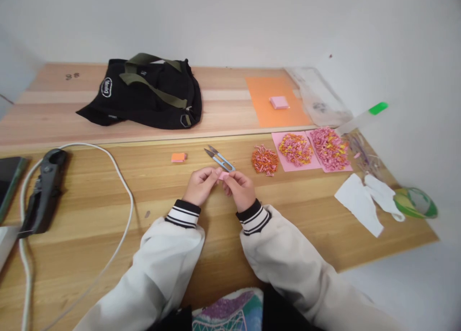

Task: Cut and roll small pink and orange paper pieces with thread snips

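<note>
Between the fingertips of both hands is a small pink piece of paper (224, 176). My left hand (200, 186) pinches its left side, and my right hand (240, 189) pinches the other side. Just beyond my fingers lie blue-handled thread snips (224, 163), blades pointing away to the left. A little stack of orange and pink paper pieces (178, 157) sits left of the snips. Right of my hands is a pile of small rolled orange and pink paper bits (264, 160). Two more heaps, one pink and yellow (296, 150) and one mostly pink (329, 148), rest on pink sheets.
At the back lie a black bag (154, 98) and an orange sheet (264, 115) bearing a pink pad (279, 102). White paper pieces (356, 201) and a green tape roll (416, 202) are at the right. A black tool (45, 191) and a white cable (124, 225) occupy the left.
</note>
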Tool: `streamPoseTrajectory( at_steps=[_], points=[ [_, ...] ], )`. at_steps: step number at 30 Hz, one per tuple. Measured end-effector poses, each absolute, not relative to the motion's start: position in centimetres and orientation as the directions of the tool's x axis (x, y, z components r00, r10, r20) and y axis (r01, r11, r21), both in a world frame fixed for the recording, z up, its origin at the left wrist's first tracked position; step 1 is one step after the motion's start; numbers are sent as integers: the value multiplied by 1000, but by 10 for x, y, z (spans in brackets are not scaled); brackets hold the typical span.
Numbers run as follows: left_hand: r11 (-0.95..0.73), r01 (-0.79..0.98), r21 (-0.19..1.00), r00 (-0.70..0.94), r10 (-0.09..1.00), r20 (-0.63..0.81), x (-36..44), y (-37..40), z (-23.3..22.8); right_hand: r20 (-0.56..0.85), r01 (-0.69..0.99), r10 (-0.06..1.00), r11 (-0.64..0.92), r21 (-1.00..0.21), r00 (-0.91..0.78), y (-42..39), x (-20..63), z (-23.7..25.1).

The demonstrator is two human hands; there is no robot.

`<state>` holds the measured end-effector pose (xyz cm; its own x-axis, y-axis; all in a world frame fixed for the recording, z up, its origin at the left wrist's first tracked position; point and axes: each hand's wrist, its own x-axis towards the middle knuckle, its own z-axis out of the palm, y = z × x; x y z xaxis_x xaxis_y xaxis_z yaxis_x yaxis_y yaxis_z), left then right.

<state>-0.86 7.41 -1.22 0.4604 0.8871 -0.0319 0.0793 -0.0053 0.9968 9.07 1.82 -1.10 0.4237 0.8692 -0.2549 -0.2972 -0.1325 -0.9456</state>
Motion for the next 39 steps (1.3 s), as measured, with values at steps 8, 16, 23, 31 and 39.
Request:
streamPoseTrajectory(
  at_steps=[8,16,23,31,39],
  points=[
    [9,80,997,459,887,-45,-8,74,-13,-243,-274,873,-133,-952,422,18,90,-10],
    [7,88,996,449,892,-46,-8,73,-12,-232,-273,879,-122,-954,416,18,91,-12],
    [35,93,995,420,905,-71,-9,74,-13,-243,-287,876,-127,-950,417,18,90,-11],
    [12,87,996,442,896,-50,-8,74,-13,-231,-285,882,-117,-951,410,18,90,-13],
    [20,83,996,450,891,-55,-8,74,-15,-234,-291,883,-117,-949,407,18,91,-14]
  ],
)
